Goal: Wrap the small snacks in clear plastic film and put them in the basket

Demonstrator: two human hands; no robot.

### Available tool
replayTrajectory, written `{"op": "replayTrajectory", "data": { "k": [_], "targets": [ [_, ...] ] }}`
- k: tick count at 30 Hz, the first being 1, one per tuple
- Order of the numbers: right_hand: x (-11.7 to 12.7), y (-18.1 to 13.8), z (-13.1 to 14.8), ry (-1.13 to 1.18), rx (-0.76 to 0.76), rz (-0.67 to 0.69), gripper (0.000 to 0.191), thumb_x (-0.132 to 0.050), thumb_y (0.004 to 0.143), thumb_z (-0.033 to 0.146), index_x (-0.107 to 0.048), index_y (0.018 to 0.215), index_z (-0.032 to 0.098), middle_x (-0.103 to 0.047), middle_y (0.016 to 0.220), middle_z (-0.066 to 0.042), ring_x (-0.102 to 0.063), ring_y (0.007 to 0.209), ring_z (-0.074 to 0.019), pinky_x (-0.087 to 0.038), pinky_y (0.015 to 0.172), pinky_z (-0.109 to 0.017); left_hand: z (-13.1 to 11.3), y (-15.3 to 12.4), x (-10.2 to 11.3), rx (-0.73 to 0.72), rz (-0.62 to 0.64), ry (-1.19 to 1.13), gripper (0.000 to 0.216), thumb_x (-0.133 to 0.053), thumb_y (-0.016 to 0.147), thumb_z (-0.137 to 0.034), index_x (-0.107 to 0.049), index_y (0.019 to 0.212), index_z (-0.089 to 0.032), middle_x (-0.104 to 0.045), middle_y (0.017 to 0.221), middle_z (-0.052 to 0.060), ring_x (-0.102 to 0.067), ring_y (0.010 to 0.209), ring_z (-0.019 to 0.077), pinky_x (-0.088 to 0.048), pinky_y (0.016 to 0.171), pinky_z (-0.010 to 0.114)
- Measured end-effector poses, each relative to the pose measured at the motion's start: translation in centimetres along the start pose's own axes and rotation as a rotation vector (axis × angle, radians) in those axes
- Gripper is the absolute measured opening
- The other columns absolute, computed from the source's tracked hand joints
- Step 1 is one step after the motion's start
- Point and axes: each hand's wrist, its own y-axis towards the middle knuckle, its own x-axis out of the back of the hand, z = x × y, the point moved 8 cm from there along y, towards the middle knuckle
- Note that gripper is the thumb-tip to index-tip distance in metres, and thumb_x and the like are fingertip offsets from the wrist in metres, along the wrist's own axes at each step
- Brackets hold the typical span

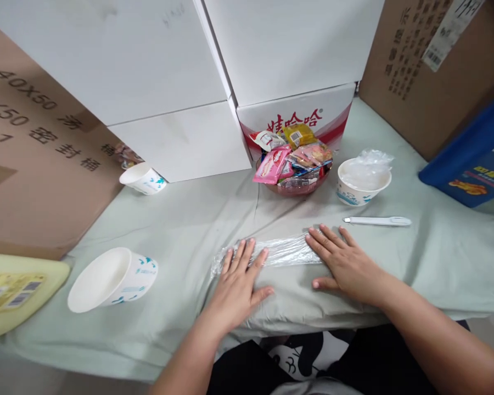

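A folded strip of clear plastic film (286, 251) lies flat across the pale green cloth in front of me. My left hand (241, 282) rests palm down on its left end, fingers spread. On its right end my right hand (346, 263) also presses flat, with the fingers apart. Just beyond my right hand lies a white utility knife (377, 221). Behind that stands a paper bowl (356, 193) with crumpled clear plastic (366, 170) in it. A bowl (298, 187) heaped with wrapped snacks (275, 163) sits further back.
On the left, a paper bowl (142, 280) lies on its side, and another tilted one (148, 181) is farther back. White boxes (181, 145) line the back. Cardboard boxes (37, 164) flank both sides. A yellow jug (24, 293) is at left, a blue package (473, 159) at right.
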Motion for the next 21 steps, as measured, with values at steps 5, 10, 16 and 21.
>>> {"op": "replayTrajectory", "data": {
  "k": [5, 10, 16, 21],
  "targets": [
    [1.0, -0.6, -1.5, -0.018, -0.035, -0.022, 0.068, -0.055, 0.089, 0.054, -0.042, 0.145, 0.017, -0.04, 0.15, -0.015, -0.028, 0.142, -0.0361, -0.025, 0.11, -0.061, 2.0, -0.5, 1.1, 0.111, -0.083, 0.032, 0.067, -0.047, 0.093, -0.055, -0.035, 0.148, -0.02, -0.027, 0.157, 0.017, -0.024, 0.145, 0.0354, -0.025, 0.113, 0.06],
    [3.1, -0.7, -0.2, 0.031, 0.055, -0.109, 0.023, -0.056, 0.088, 0.018, -0.069, 0.107, 0.016, -0.06, 0.129, -0.013, -0.043, 0.13, -0.0337, -0.036, 0.104, -0.05, -3.1, -0.1, 4.9, 0.006, -0.299, -0.042, 0.035, -0.051, 0.093, -0.032, -0.058, 0.124, -0.017, -0.057, 0.132, 0.015, -0.045, 0.131, 0.0322, -0.031, 0.112, 0.055],
    [6.5, -2.4, 2.8, 0.354, 0.254, -0.032, 0.013, -0.055, 0.089, 0.023, -0.066, 0.084, 0.018, -0.064, 0.092, -0.009, -0.056, 0.093, -0.0226, -0.043, 0.087, -0.04, -10.9, 1.2, 4.5, -0.137, -0.329, -0.211, 0.041, -0.056, 0.087, -0.027, -0.055, 0.125, -0.013, -0.066, 0.107, 0.015, -0.06, 0.103, 0.0304, -0.052, 0.088, 0.047],
    [8.3, -3.6, 1.9, 0.932, 0.285, 0.013, 0.07, -0.031, 0.087, 0.076, -0.062, 0.107, 0.018, -0.063, 0.102, -0.012, -0.058, 0.097, -0.024, -0.044, 0.09, -0.037, -14.0, 0.9, 4.2, -0.322, -0.289, -0.553, 0.023, -0.049, 0.085, -0.011, -0.065, 0.098, -0.022, -0.07, 0.081, 0.005, -0.066, 0.076, 0.021, -0.055, 0.071, 0.037]
  ]
}}
